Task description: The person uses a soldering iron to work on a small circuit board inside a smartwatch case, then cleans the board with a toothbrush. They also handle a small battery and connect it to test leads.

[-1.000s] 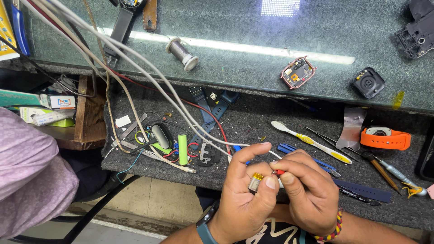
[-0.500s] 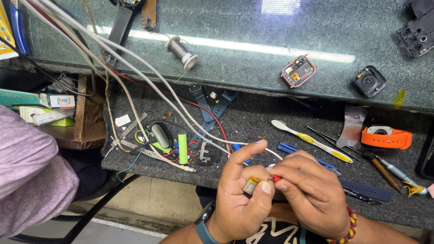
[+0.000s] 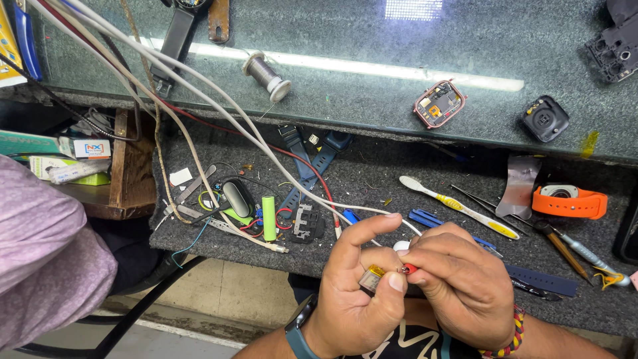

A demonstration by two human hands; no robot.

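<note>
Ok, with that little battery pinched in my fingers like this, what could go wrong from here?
1. The small gold battery cell is pinched only by the left hand fingertips over the bench edge; a slip might drop it to the floor.
2. The right hand grips its red lead close by; tugging could tear it.

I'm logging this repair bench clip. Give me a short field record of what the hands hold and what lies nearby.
left hand: pinches a small silver and yellow cell
right hand: grip on a red-tipped wire end at the cell
left wrist: dark watch
right wrist: braided band
nearby on mat: toothbrush, green cylinder cell
shelf above: wire spool
</note>
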